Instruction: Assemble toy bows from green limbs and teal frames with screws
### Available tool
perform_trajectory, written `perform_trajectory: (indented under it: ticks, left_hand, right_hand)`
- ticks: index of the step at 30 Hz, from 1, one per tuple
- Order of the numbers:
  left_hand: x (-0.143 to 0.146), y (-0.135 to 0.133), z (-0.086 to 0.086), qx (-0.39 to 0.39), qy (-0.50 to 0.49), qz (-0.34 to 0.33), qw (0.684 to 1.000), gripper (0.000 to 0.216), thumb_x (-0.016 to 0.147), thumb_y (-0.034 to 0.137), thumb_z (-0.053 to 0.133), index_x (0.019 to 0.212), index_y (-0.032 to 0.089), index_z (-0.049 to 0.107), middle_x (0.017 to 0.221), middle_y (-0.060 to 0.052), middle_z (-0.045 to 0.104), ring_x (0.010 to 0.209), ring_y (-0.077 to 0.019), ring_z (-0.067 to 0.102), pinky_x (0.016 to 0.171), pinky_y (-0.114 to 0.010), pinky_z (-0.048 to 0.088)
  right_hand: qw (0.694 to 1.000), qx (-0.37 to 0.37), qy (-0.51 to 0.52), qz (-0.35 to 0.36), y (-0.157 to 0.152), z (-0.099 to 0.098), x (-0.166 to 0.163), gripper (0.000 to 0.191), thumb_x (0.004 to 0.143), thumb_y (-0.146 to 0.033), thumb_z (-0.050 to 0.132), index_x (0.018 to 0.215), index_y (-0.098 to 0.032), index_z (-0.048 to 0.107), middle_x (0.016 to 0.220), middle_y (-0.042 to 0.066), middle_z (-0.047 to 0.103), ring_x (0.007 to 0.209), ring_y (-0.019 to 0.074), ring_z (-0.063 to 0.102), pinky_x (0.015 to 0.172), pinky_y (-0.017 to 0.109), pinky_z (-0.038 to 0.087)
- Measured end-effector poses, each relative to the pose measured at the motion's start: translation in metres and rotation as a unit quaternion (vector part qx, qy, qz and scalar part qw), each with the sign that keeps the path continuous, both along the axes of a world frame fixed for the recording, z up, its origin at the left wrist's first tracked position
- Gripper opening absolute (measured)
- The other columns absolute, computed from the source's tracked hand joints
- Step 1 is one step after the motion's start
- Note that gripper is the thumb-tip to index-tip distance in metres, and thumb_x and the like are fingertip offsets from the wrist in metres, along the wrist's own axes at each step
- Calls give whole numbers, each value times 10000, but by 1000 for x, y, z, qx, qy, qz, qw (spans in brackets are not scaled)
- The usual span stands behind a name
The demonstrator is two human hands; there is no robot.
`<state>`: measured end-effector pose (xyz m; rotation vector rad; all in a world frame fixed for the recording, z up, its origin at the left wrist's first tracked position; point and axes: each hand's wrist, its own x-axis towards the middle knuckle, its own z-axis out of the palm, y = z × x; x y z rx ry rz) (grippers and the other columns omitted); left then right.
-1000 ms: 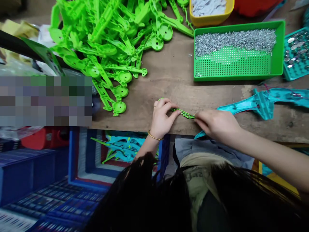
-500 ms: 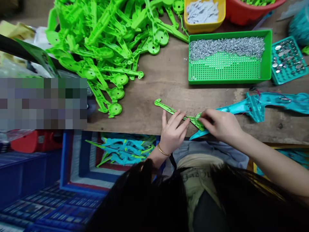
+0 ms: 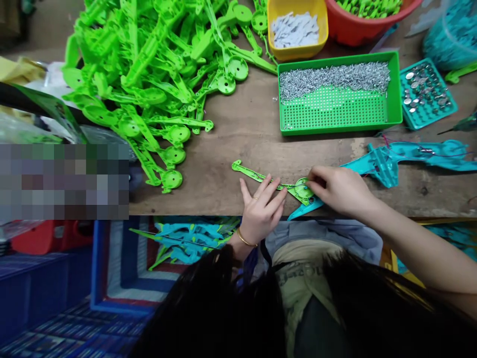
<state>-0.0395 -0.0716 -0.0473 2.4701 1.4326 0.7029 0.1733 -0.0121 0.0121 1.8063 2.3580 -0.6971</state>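
A bright green plastic toy half-shell (image 3: 301,188), a slim arm with a round hollow end, lies on the bench near its front edge. Spread fingers of my left hand (image 3: 261,211) rest flat across the slim arm. At the round end, my right hand (image 3: 339,190) pinches with thumb and forefinger; whatever is in the pinch is too small to make out. A thin dark strand seems to run along the shell between the hands. Beneath the round end and my right hand lies a long teal plastic shell (image 3: 385,166), with thin wires on its right part.
Green shells (image 3: 149,64) are heaped at back left. A green perforated tray (image 3: 335,117) holds screws, beside a teal tray (image 3: 428,94) of small metal parts. A yellow tub (image 3: 298,52) and red basin (image 3: 365,30) stand behind. Below the bench, a blue crate (image 3: 97,268) holds teal-green pieces.
My right fingers have shifted slightly on the round end, which shows more fully. My left hand stays on the slim arm. The whole view has shifted a little.
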Motion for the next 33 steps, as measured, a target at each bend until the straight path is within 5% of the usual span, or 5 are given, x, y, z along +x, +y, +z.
perform_trajectory:
  ticks: [11,15,20,27,33]
  left_hand:
    - [-7,11,5,21,18,-22,999,248,853,178,588,1082,235,665,1212,-79,674,1227,-268,566,1141,-634,179]
    - [18,19,20,34,-23,3,999,122,844,248,615,937,201,677,1078,-71,698,1145,-260,594,1140,-588,241]
    - [66,23,24,-45,-1,-51,998,487,857,457,591,1174,88,603,1181,-166,623,1142,-293,556,1077,-479,366]
    - [71,27,14,-46,40,-66,996,438,889,482,534,1181,174,642,1189,-148,602,1101,-292,535,1012,-467,378]
    - [71,28,15,-46,38,-64,996,440,888,485,533,1184,179,644,1182,-148,604,1112,-287,531,998,-457,377]
  right_hand:
    - [998,39,-33,-21,-15,-4,22,179,916,-335,485,871,-228,621,871,15,672,756,162,584,524,269,159]
    - [997,65,-44,10,-16,-7,17,198,930,-326,464,871,-222,623,879,25,651,770,166,589,523,274,155]
    - [997,64,-32,31,-15,-4,23,233,945,-297,430,916,-215,646,886,46,649,796,182,602,532,280,214]
    - [994,1,107,-11,-6,-1,49,169,900,-273,525,939,-210,676,933,39,692,855,181,624,713,278,398]
    - [997,31,67,3,4,-1,50,201,920,-262,481,928,-175,662,930,73,667,884,203,611,721,293,393]
